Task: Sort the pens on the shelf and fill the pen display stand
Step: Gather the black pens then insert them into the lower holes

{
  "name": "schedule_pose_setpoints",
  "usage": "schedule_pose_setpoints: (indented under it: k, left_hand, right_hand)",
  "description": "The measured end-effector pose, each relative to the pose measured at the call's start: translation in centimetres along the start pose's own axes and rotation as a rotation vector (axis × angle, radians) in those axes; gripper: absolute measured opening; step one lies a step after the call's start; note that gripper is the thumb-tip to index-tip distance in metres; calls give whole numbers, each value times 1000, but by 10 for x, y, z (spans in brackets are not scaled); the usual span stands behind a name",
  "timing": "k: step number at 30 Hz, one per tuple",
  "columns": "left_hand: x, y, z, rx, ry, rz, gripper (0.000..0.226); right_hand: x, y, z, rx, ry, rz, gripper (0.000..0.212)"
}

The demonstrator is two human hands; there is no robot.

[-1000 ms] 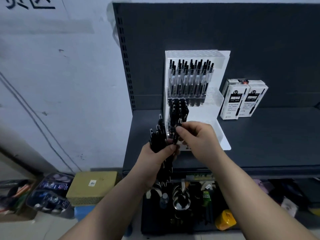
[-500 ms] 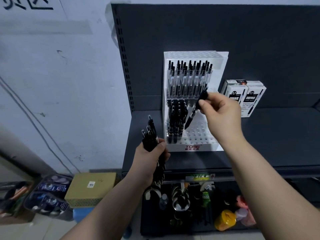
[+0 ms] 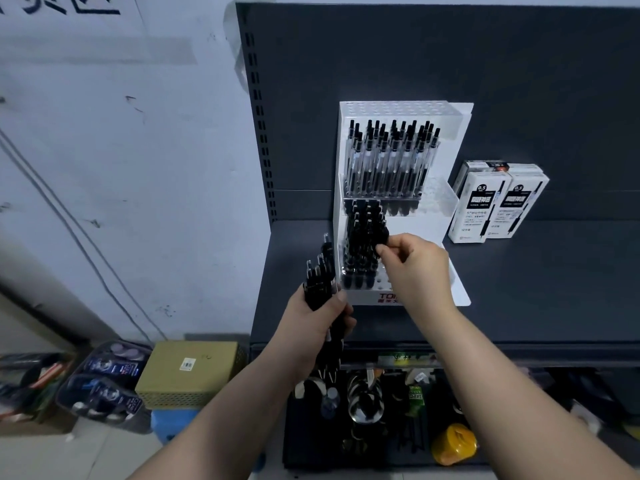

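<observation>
A white tiered pen display stand (image 3: 453, 133) sits on the dark grey shelf (image 3: 536, 289). Its upper tier holds several clear-barrel pens (image 3: 391, 157); the lower tier holds several black pens (image 3: 363, 244) at its left side. My left hand (image 3: 318, 327) grips a bundle of black pens (image 3: 320, 275) upright, just left of the stand. My right hand (image 3: 412, 268) pinches the top of a black pen (image 3: 381, 239) at the right edge of the lower group; its lower end is hidden among the others.
Two white pen boxes (image 3: 498, 206) stand on the shelf right of the stand. Below the shelf are tape rolls (image 3: 363, 400) and a yellow sharpener (image 3: 453, 445). A tan box (image 3: 187, 372) and plastic pouches (image 3: 104, 382) lie on the floor at left.
My right hand has come down and left with one black pen, from in front of the upper tier to the lower group. The left hand stays put with the bundle.
</observation>
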State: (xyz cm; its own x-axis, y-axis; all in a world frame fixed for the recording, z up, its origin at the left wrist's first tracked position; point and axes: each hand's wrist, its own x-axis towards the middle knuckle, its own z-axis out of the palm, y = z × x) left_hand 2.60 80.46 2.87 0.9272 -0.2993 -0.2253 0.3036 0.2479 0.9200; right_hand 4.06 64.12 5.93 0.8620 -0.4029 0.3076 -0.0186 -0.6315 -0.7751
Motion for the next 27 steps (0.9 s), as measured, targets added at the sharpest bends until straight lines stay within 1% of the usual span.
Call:
schedule_pose_setpoints:
  k: [2,3,4,6,8,11,15,18,20,21,22,25,27]
  left_hand:
    - [0,0,0,25,-28,28,17]
    - [0,1,0,39,-43,39,18]
    - [0,1,0,54,-58,46,19]
    - [-1,1,3,81,-101,60,18]
    - [-2,0,8,108,-148,80,17]
    - [-4,-3,12,88,-172,84,23]
    - [-2,0,16,76,-138,77,10]
    - [-1,2,21,109,-87,125,12]
    - [-1,1,22,77,-65,130,11]
    - [-1,1,21,62,-46,129,9]
    - [0,0,19,56,-19,130,7]
    - [4,0,13,37,60,114,8]
    - [6,0,11,34,90,103,9]
  right_hand:
    - [-10,-1,-5,82,36,32,14]
    - [-17,-4,-8,137,36,24,14]
    - [-24,-8,-9,195,8,10,11]
    - [-34,-14,-6,270,-120,4,8]
    - [-35,-14,-4,375,-224,83,6]
    - [-29,-13,-11,549,-255,213,6]
    - [-21,-18,-27,518,-200,168,10]
    - [-18,-22,-30,356,-245,123,16]
    - [-16,-25,-37,348,-266,114,18]
    - [-12,-26,-43,367,-242,110,16]
    - [-7,-27,-50,375,-182,94,13]
    - [20,-26,-66,359,70,-43,11]
    - [36,-22,-63,296,136,-104,4]
